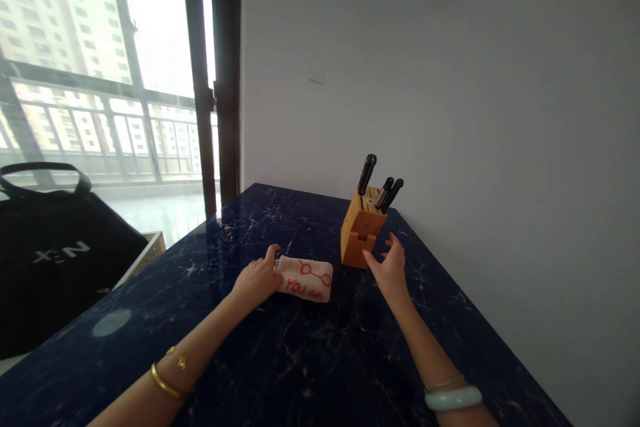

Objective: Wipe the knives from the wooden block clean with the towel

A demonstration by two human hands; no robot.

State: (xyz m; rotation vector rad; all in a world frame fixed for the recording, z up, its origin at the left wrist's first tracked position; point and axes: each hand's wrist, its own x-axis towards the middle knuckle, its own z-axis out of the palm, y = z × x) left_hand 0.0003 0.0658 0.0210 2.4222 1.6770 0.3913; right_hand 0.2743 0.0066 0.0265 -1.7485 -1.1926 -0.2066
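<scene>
A folded pale cloth point(303, 278) with red lettering and linked red circles lies on the dark blue marbled table point(320, 353). My left hand point(257, 282) is at the cloth's left end, closed on its edge, with the index finger stretched out away from me. Its other fingers are partly hidden. Right of the cloth stands a wooden knife block point(357, 233), upright, with several black-handled knives point(367, 175) in its slots. My right hand point(390, 267) is at the block's near right corner, thumb and fingers spread, holding nothing.
A black bag point(65, 260) with white letters stands left of the table, beside a light-coloured box edge point(150, 253). A grey wall point(450, 80) runs along the back and right. At the left is a dark-framed glass door point(225, 80).
</scene>
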